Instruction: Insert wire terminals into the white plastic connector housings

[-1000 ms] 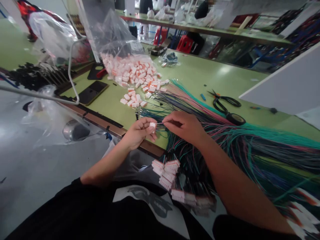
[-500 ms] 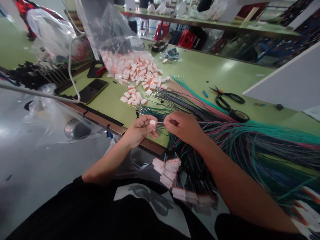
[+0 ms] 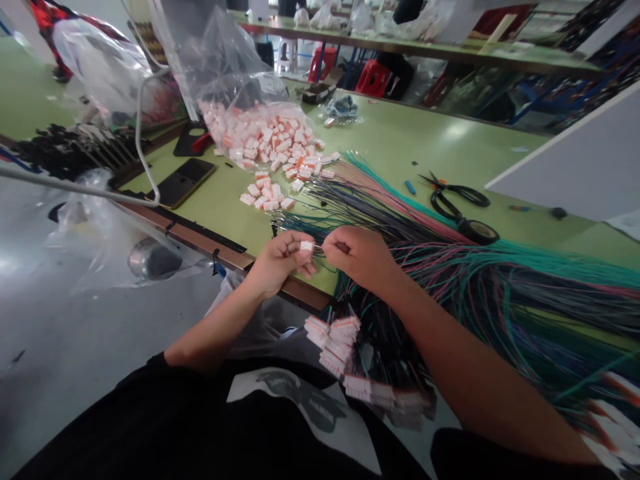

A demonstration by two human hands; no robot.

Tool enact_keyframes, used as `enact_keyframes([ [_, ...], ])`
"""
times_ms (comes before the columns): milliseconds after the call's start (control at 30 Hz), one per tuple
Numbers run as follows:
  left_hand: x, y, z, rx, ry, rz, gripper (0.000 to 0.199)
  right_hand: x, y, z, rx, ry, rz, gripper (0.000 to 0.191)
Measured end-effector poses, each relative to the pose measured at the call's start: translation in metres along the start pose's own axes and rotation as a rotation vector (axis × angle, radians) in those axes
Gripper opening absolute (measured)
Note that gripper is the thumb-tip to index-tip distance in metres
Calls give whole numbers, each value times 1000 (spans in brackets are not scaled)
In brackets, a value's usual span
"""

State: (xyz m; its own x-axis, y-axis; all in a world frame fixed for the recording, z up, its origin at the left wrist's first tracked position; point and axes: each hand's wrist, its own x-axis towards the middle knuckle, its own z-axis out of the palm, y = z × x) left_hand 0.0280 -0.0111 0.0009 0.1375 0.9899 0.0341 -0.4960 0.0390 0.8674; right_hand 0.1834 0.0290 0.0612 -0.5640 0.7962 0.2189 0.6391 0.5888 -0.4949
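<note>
Between the thumb and fingers of my left hand (image 3: 280, 265) is a small white connector housing (image 3: 307, 247), held over the table's front edge. Just to its right, my right hand (image 3: 361, 257) is closed in a pinch on a thin wire (image 3: 319, 248) that runs to the housing; whether its tip is inside cannot be made out. Behind and right of my hands lies a long bundle of green, pink and dark wires (image 3: 450, 267). White and orange connector housings (image 3: 267, 192) lie loose beyond my left hand.
A plastic bag (image 3: 230, 87) spills more housings at the back. Scissors (image 3: 455, 200) and a roll of black tape (image 3: 479, 231) lie to the right. A phone (image 3: 183, 181) is near the left edge. Wired connectors (image 3: 337, 347) hang below the table edge.
My right hand has moved slightly left, closer to the connector housing. The housing has turned a little in my left hand, which otherwise stays in place.
</note>
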Motion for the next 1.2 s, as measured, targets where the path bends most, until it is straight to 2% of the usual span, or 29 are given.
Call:
enact_keyframes([
  [200, 0, 0, -1, 34, 15, 24, 41, -1, 1, 5, 55, 16, -7, 17],
  [633, -1, 0, 1, 107, 26, -10, 41, -4, -3, 13, -3, -18, -21, 21],
  [767, -3, 3, 5, 101, 50, -4, 43, 1, 0, 2, 84, -59, -52, 21],
  [833, -5, 3, 5, 92, 62, 2, 43, 7, 17, -15, 118, -54, -29, 23],
  [867, -5, 2, 5, 87, 67, 5, 44, 10, 31, -26, 103, 4, 16, 25],
  [1000, -7, 0, 2, 83, 62, 8, 42, 11, 110, -72, -217, 446, 402, 30],
  [1033, -7, 0, 2, 87, 56, 7, 41, 8, 129, -79, -294, 487, 485, 31],
  [1100, -8, 1, 2, 96, 46, 3, 40, 0, 159, -87, -416, 431, 601, 34],
  [1200, -9, 3, 4, 109, 47, -13, 42, -7, 178, -86, -487, 309, 752, 37],
])
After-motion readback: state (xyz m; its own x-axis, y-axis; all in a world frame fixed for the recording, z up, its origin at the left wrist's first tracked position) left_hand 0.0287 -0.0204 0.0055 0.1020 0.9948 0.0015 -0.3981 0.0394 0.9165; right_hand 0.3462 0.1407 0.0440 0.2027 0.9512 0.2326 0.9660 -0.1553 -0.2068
